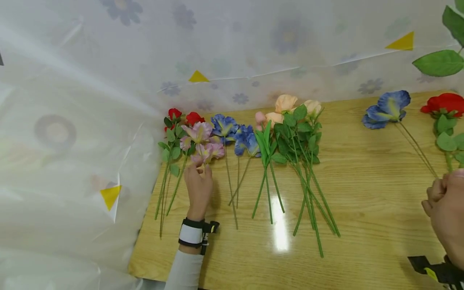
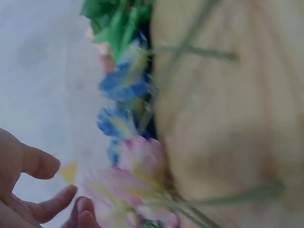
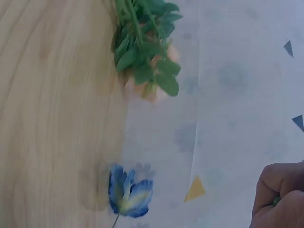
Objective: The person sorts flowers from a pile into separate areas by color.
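Note:
On the left part of the table, my left hand (image 1: 198, 185) is at the pink irises (image 1: 208, 151), just below their petals. In the left wrist view its thumb (image 2: 42, 163) and fingers stand apart, with nothing gripped between them. At the right edge, my right hand (image 1: 447, 205) holds a bunch of stems in a curled fist. A blue iris (image 1: 388, 109) and a red rose (image 1: 444, 104) rise above that fist. In the right wrist view, a bit of green stem (image 3: 276, 201) shows inside the fist.
Red roses (image 1: 175, 114) lie at the far left, partly under the pink irises. Blue irises (image 1: 246, 141), pink tulips (image 1: 260, 117) and peach roses (image 1: 285, 103) lie along the back of the wooden table (image 1: 362, 193). Large green leaves (image 1: 438, 62) show at upper right. A patterned plastic sheet (image 1: 232, 44) hangs behind.

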The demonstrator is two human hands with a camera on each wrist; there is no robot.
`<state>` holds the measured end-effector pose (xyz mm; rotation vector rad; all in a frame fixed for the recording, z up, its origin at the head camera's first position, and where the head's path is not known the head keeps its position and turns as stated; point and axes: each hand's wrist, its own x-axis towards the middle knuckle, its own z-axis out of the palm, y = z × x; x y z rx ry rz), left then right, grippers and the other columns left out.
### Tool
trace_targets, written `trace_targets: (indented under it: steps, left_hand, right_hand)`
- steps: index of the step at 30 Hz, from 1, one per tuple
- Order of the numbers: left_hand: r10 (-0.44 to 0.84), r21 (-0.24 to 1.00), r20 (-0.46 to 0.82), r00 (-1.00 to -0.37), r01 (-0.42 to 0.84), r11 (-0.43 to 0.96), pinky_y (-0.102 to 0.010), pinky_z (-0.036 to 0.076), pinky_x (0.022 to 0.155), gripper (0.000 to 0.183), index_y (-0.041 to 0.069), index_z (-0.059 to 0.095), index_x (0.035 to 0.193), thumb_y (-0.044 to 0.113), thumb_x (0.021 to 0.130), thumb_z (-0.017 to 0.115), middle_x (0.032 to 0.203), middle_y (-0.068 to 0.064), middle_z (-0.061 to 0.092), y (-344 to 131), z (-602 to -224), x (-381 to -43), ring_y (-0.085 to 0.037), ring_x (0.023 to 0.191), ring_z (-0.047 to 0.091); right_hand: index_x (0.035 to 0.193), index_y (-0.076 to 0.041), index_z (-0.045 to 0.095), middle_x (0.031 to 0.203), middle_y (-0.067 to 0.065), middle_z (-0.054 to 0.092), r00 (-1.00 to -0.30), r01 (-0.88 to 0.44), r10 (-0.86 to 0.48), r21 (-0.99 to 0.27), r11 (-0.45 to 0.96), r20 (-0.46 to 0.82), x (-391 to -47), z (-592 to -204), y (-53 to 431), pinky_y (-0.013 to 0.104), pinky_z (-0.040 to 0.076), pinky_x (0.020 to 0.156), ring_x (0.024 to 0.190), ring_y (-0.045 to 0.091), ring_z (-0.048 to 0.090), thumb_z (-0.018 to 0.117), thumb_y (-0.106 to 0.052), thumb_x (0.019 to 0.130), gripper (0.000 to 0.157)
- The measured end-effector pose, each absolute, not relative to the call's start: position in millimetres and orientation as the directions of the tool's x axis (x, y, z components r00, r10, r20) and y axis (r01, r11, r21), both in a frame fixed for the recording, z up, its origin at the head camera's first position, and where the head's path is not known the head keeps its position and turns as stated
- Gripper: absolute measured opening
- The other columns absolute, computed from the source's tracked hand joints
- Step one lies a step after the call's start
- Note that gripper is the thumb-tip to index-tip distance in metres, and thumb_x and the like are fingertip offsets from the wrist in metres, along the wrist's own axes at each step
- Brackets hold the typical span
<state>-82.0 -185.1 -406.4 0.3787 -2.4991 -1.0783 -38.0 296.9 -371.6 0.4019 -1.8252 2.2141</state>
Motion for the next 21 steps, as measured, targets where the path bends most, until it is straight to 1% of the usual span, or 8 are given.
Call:
trace_targets:
  steps: [1,3,6,8,11,14,17,21]
  left_hand:
    - [-0.364,0.748,0.282,-0.887,-0.035,0.663,-0.034,0.04,0.068,0.03,0.003,0.055,0.115,0.023,0.093,0.052,0.109,-0.015,0.05,-180,-400,-82,-0.021,0.084,0.047]
    - [-0.295,0.753,0.368,-0.882,0.096,0.651,-0.034,0.04,0.068,0.028,0.005,0.055,0.115,0.022,0.094,0.05,0.108,-0.012,0.052,-168,-388,-81,-0.02,0.085,0.048]
    - [-0.179,0.738,0.465,-0.867,0.268,0.62,-0.035,0.04,0.066,0.022,0.009,0.056,0.113,0.019,0.095,0.049,0.105,-0.008,0.052,-146,-371,-80,-0.018,0.086,0.05]
    - [-0.094,0.725,0.511,-0.854,0.369,0.582,-0.035,0.042,0.068,0.02,0.008,0.057,0.111,0.017,0.095,0.049,0.103,-0.006,0.053,-131,-361,-79,-0.017,0.087,0.05]
    - [0.019,0.739,0.516,-0.857,0.456,0.496,-0.033,0.043,0.07,0.019,0.007,0.057,0.11,0.012,0.095,0.048,0.103,-0.006,0.055,-109,-343,-73,-0.016,0.087,0.051]
    - [0.125,0.779,0.483,-0.867,0.491,0.39,-0.03,0.045,0.075,0.019,0.003,0.057,0.11,0.007,0.095,0.047,0.104,-0.008,0.057,-90,-321,-63,-0.015,0.09,0.053]
    - [0.253,0.834,0.427,-0.868,0.486,0.263,-0.028,0.045,0.081,0.022,-0.001,0.054,0.114,0.004,0.096,0.043,0.108,-0.012,0.058,-70,-297,-53,-0.015,0.096,0.055]
    - [0.471,0.928,0.332,-0.817,0.374,-0.005,-0.029,0.04,0.094,0.032,-0.005,0.043,0.126,0.01,0.099,0.034,0.121,-0.02,0.051,-44,-283,-46,-0.02,0.113,0.05]
  right_hand:
    - [0.067,-0.004,0.007,0.053,-0.002,0.007,-0.933,-0.358,0.067,-0.93,-0.087,0.353,-36,-365,285,0.017,0.0,0.037,0.04,0.007,-0.002,0.015,-0.01,0.101,0.035]
    - [0.067,-0.003,0.006,0.053,-0.003,0.008,-0.912,-0.409,0.048,-0.906,-0.107,0.407,-38,-357,267,0.015,0.002,0.033,0.038,0.005,0.0,0.014,-0.007,0.1,0.035]
    - [0.064,-0.002,0.009,0.052,-0.003,0.012,-0.878,-0.454,0.009,-0.829,-0.327,0.478,-40,-351,241,0.014,0.006,0.029,0.037,0.001,0.007,0.012,0.0,0.099,0.035]
    - [0.065,0.0,0.014,0.053,-0.003,0.015,-0.866,-0.455,0.001,-0.785,-0.42,0.501,-38,-350,225,0.014,0.009,0.028,0.038,0.001,0.01,0.011,0.003,0.098,0.033]
    - [0.065,0.001,0.015,0.053,-0.001,0.018,-0.847,-0.441,-0.045,-0.747,-0.497,0.53,-35,-348,202,0.013,0.012,0.027,0.038,0.001,0.014,0.007,0.005,0.096,0.032]
    - [0.066,0.005,0.018,0.053,0.0,0.022,-0.828,-0.427,-0.104,-0.74,-0.52,0.551,-33,-347,180,0.013,0.015,0.027,0.037,0.002,0.018,0.004,0.008,0.094,0.032]
    - [0.068,0.006,0.021,0.053,0.0,0.026,-0.83,-0.414,-0.158,-0.782,-0.467,0.534,-29,-347,162,0.014,0.018,0.028,0.037,0.002,0.02,0.005,0.009,0.094,0.031]
    - [0.069,0.006,0.023,0.054,0.0,0.026,-0.826,-0.397,-0.208,-0.802,-0.446,0.524,-27,-350,142,0.013,0.02,0.029,0.038,0.003,0.022,0.005,0.009,0.095,0.031]
